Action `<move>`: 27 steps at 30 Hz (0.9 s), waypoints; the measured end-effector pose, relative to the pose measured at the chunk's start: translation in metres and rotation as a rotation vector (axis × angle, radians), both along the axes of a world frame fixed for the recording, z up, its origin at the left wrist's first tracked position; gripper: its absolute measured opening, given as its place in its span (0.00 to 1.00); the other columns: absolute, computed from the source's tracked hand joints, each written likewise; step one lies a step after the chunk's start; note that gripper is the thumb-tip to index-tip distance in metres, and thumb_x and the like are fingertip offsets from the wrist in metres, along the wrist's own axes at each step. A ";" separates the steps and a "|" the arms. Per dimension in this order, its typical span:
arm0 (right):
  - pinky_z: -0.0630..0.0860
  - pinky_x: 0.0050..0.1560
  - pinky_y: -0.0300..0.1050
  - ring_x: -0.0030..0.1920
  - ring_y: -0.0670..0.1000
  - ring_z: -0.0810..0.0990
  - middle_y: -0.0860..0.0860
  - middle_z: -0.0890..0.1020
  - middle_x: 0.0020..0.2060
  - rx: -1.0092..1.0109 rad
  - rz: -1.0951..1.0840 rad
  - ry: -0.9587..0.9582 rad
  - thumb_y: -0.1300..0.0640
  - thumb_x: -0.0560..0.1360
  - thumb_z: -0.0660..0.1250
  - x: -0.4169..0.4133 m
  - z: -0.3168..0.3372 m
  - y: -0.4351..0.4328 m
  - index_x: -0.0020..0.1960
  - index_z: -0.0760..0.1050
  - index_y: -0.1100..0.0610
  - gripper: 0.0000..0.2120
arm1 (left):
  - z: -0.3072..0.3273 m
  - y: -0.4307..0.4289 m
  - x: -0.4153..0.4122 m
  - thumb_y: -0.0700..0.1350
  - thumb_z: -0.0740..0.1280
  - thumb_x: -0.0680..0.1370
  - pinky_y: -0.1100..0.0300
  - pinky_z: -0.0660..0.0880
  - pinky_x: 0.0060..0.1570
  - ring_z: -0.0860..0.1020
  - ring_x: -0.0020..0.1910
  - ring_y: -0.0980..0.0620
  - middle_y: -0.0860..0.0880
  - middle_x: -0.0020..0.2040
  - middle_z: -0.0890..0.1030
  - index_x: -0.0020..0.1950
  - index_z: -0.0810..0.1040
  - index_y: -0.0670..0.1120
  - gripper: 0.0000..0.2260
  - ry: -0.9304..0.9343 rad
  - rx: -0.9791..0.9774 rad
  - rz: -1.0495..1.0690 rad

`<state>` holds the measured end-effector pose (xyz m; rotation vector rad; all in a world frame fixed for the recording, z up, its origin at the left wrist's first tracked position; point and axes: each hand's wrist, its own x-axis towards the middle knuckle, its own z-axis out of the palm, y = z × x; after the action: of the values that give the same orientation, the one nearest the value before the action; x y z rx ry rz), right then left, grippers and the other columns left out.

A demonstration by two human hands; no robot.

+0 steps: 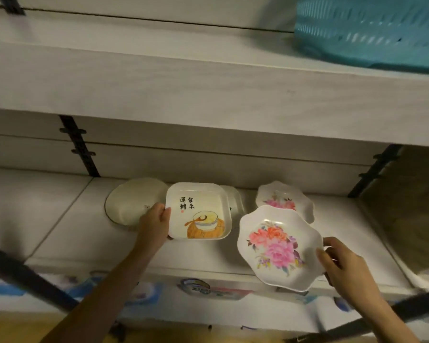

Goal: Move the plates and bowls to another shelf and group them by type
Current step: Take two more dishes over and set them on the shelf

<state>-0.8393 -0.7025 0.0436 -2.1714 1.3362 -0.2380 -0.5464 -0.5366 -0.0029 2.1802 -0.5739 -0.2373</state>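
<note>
Head view: over a white shelf (72, 219), the left hand (155, 222) has its fingers clamped on the left edge of a square plate (198, 211). The right hand (342, 263) holds a tilted floral plate (278, 246), fingers curled round its rim. A second floral plate (282, 199) lies just behind it

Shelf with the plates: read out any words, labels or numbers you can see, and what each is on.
"食来運轉", black brush characters, on the square plate.
Red stamp under them: too small to read.
Dark mark on the round plate: too small to read.
Colourful labels below the shelf edge: blurred, unreadable.
The front flowered plate and back flowered plate: no writing.
</note>
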 end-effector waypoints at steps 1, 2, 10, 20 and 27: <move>0.72 0.35 0.37 0.33 0.45 0.75 0.51 0.79 0.40 0.000 0.012 -0.005 0.57 0.79 0.59 -0.001 0.000 -0.004 0.58 0.71 0.57 0.10 | -0.001 -0.010 -0.001 0.41 0.58 0.79 0.67 0.61 0.26 0.68 0.30 0.56 0.51 0.31 0.70 0.34 0.66 0.44 0.13 -0.024 0.018 0.009; 0.70 0.33 0.36 0.32 0.45 0.76 0.52 0.79 0.38 -0.004 0.023 -0.011 0.57 0.79 0.59 -0.002 -0.001 -0.007 0.57 0.71 0.57 0.09 | -0.002 -0.019 -0.001 0.40 0.58 0.79 0.66 0.60 0.27 0.67 0.30 0.54 0.50 0.30 0.69 0.33 0.66 0.44 0.14 -0.042 0.034 0.012; 0.69 0.31 0.36 0.33 0.46 0.77 0.52 0.80 0.38 -0.009 0.022 -0.023 0.58 0.79 0.59 -0.017 0.000 -0.019 0.54 0.70 0.54 0.05 | -0.023 -0.074 0.011 0.42 0.57 0.80 0.58 0.67 0.40 0.78 0.47 0.38 0.34 0.52 0.78 0.52 0.75 0.33 0.13 -0.022 0.175 0.030; 0.76 0.39 0.44 0.39 0.54 0.81 0.54 0.80 0.42 0.090 -0.056 -0.038 0.58 0.78 0.59 -0.041 -0.007 -0.017 0.53 0.69 0.53 0.04 | -0.022 -0.087 0.010 0.43 0.62 0.78 0.48 0.73 0.52 0.75 0.57 0.36 0.34 0.61 0.72 0.63 0.67 0.34 0.18 -0.053 0.386 0.039; 0.75 0.38 0.42 0.35 0.49 0.78 0.49 0.77 0.37 0.076 -0.079 -0.068 0.59 0.79 0.59 -0.043 -0.009 -0.034 0.52 0.67 0.53 0.03 | -0.020 -0.090 -0.008 0.42 0.64 0.76 0.54 0.71 0.51 0.74 0.57 0.41 0.37 0.59 0.73 0.59 0.71 0.36 0.15 -0.261 0.231 -0.074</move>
<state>-0.8820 -0.7368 0.0342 -2.0326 1.3715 -0.2848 -0.5545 -0.6268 -0.0227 2.4357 -0.8082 -0.0598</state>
